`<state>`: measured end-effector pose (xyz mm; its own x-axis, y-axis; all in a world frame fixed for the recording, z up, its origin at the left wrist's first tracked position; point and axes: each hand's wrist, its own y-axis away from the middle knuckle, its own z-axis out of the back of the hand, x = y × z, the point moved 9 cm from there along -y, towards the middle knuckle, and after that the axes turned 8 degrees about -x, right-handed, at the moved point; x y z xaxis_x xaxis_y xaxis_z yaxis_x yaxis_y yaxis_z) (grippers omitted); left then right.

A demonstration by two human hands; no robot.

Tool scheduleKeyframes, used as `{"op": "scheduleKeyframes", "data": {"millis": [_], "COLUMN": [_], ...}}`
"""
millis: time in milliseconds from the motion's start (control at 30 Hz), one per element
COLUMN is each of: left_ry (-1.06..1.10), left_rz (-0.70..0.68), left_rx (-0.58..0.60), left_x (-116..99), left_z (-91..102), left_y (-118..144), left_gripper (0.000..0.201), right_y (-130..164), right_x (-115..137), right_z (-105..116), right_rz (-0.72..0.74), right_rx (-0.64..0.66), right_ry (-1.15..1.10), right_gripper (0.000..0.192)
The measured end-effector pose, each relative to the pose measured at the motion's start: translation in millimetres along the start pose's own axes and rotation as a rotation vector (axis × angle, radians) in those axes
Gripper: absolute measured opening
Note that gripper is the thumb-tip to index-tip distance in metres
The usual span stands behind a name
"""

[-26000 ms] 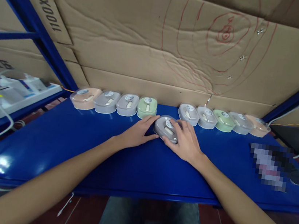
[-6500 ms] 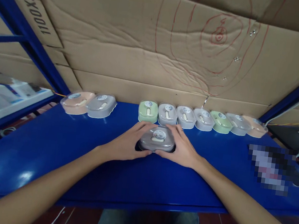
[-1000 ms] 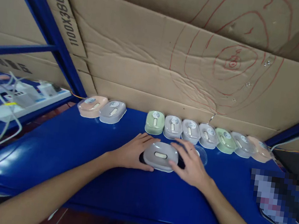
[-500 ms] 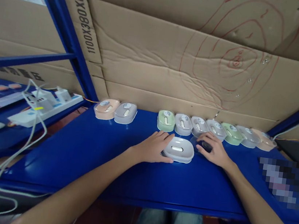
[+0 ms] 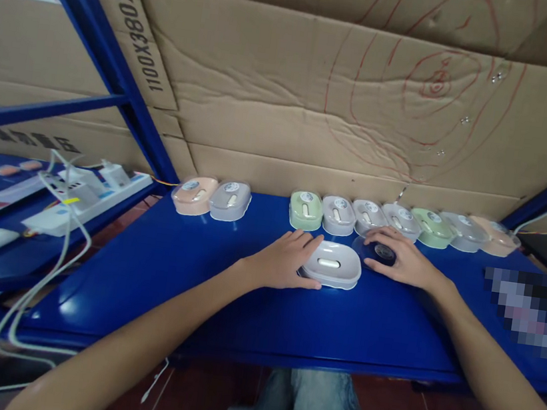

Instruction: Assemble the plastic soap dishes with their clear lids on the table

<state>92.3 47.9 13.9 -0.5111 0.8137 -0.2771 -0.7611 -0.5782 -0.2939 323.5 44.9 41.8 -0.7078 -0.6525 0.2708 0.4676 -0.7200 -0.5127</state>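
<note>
1. My left hand (image 5: 285, 260) rests on the blue shelf (image 5: 184, 274), fingers curled loosely against the left side of an open grey soap box (image 5: 333, 265), thumb along its near edge; it steadies the box without closing round it.
2. The grey soap box sits uncovered near the middle of the shelf, just in front of the back row, with a pale oval insert showing in its floor.
3. My right hand (image 5: 404, 261) lies flat, fingers spread, pressing on the clear lid (image 5: 374, 250), which lies on the shelf just right of the box and close to its rim; a round label shows through the plastic between my fingers.
4. Along the cardboard wall (image 5: 287, 99) stands a row of lidded soap boxes: a peach one (image 5: 193, 194) and a grey one (image 5: 230, 200) side by side at left, then a gap, then a green one (image 5: 306, 209) leading a run of grey, green and peach boxes (image 5: 432, 227) off to the right.
5. On the neighbouring shelf at left lie a white power strip (image 5: 85, 197) and trailing white cables (image 5: 41, 282).
6. Red pen loops are scrawled across the cardboard wall at upper right.
</note>
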Motion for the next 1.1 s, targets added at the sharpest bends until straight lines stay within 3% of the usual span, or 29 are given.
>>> {"op": "scheduleKeyframes", "data": {"millis": [400, 533, 667, 800, 900, 1100], "left_ry": [-0.023, 0.06, 0.154, 0.236, 0.278, 0.315], "left_rz": [0.052, 0.085, 0.164, 0.203, 0.212, 0.205], "left_rx": [-0.055, -0.093, -0.096, -0.12, -0.139, -0.164], "left_x": [5.0, 9.1, 17.8, 21.2, 21.7, 22.5], "left_z": [-3.8, -2.8, -3.7, -1.7, 0.2, 1.5], "left_y": [4.7, 1.6, 0.8, 3.5, 5.8, 6.4], "left_gripper": [0.104, 0.103, 0.112, 0.12, 0.121, 0.11], "right_y": [9.3, 12.5, 6.9, -3.9, -11.1, -23.2], "right_x": [-3.9, -10.4, -7.2, 16.4, 45.4, 75.6], "right_z": [6.6, 10.6, 33.2, 52.4, 37.7, -16.7], "right_rz": [-0.094, -0.109, -0.104, -0.066, -0.002, 0.102], "right_rx": [0.192, 0.196, 0.099, -0.151, -0.223, -0.121], "right_ry": [0.008, 0.028, 0.027, -0.063, -0.146, -0.218], "right_gripper": [0.065, 0.059, 0.05, 0.049, 0.054, 0.061]}}
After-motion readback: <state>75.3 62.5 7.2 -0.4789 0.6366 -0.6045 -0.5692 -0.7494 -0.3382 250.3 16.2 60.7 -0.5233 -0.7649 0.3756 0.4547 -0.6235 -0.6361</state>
